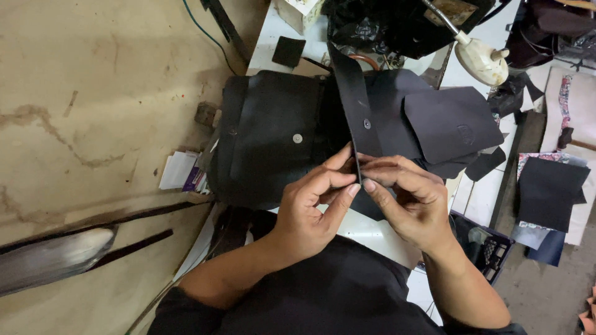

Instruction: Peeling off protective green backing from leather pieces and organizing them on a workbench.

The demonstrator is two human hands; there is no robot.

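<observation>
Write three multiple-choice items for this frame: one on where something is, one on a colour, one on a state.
1. Where does the lamp head sit?
A. upper right of the work table
B. lower left, on the floor
C. between the hands

2. What colour is the strap?
A. white
B. black
C. red

3. How is the strap held?
A. lying loose, untouched
B. gripped by the left hand alone
C. pinched at its near end by both hands

Answers:
1 A, the cream lamp head hangs over the table's upper right.
2 B, the strap is black like the leather pieces beneath it.
3 C, the left hand and the right hand both close their fingertips on its near end.
</observation>
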